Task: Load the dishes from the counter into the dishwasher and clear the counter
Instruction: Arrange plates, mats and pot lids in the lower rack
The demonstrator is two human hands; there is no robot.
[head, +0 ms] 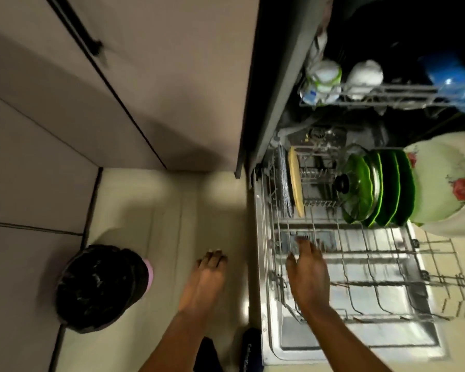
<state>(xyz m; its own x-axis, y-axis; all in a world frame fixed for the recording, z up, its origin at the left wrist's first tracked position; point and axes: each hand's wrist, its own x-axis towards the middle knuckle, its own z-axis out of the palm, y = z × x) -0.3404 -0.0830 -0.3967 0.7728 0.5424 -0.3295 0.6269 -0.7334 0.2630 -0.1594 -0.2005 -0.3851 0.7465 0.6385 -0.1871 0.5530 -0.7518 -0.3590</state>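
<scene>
The dishwasher stands open with its lower rack [360, 253] pulled out over the door [333, 342]. At the back of that rack stand several green plates [392, 189], a green glass lid [357, 189] with a black knob, a white floral plate [440, 183], a wooden board [295, 181] and a dark flat tray [283, 181]. My right hand [306, 275] hovers over the bare front left of the rack, fingers spread, holding nothing. My left hand [207, 277] hangs over the floor left of the dishwasher, fingers extended, with nothing in it.
The upper rack [387, 96] holds white cups [325, 76] and a blue item [451, 76]. A bin lined with a black bag [100, 288] sits on the floor at left. Beige cabinet doors [159, 89] fill the top left. The counter is out of view.
</scene>
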